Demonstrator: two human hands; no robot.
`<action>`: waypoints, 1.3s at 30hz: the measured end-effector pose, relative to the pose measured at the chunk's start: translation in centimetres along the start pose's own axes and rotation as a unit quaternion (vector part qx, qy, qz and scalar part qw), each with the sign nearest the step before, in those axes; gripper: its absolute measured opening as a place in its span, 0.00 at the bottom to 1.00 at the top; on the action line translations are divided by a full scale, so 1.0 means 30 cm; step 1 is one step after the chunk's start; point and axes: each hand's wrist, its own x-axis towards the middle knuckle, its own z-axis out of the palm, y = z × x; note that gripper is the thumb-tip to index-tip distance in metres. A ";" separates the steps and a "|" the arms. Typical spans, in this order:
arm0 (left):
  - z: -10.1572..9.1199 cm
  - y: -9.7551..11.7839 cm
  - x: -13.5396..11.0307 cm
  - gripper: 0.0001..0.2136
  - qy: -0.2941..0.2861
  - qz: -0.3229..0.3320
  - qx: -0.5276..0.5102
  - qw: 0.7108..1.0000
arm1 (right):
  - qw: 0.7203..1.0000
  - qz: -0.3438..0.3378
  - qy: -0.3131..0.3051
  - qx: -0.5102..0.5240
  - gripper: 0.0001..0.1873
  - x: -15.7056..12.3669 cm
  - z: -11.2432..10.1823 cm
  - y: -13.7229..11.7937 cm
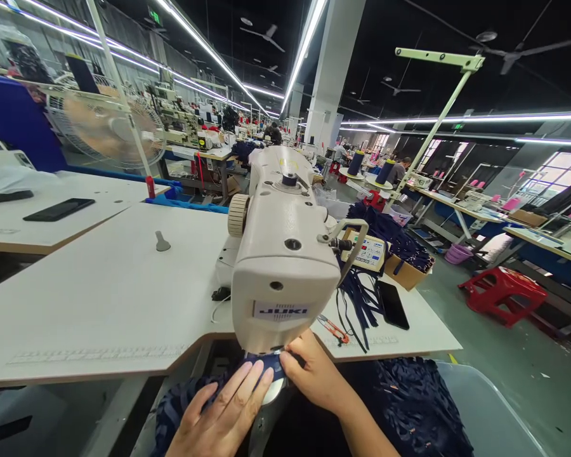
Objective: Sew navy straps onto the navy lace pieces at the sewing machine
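Note:
A cream sewing machine (280, 254) stands on the white table (105, 298) right in front of me. Under its head lies a piece of dark navy fabric (266, 367). My left hand (221, 412) rests flat on that fabric, fingers stretched toward the needle area. My right hand (314, 374) presses on the fabric from the right, fingers curled down at the presser foot. More navy fabric (409, 400) is heaped over my lap and to the right. The needle itself is hidden behind the machine head.
Orange thread snips (334, 329), navy strips (356, 298) and a black phone (393, 304) lie on the table right of the machine. A cardboard box (404, 273) holds more navy pieces. Another phone (59, 209) lies on the left table. A red stool (502, 289) stands in the aisle.

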 end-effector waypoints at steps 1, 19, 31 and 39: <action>0.000 -0.002 0.000 0.25 -0.005 0.002 0.005 1.000 | 1.000 -0.008 -0.013 -0.005 0.10 0.007 -0.006 -0.003; 0.027 -0.019 -0.010 0.26 -0.014 -0.002 0.053 0.999 | 0.999 -0.027 -0.017 -0.008 0.19 0.028 -0.012 -0.037; -0.006 0.024 0.039 0.19 0.019 -0.049 0.006 0.999 | 1.000 -0.006 0.009 -0.005 0.17 0.027 0.012 -0.001; -0.003 0.022 0.040 0.19 0.028 -0.047 0.006 0.998 | 0.999 -0.007 0.008 -0.034 0.13 0.021 0.015 0.002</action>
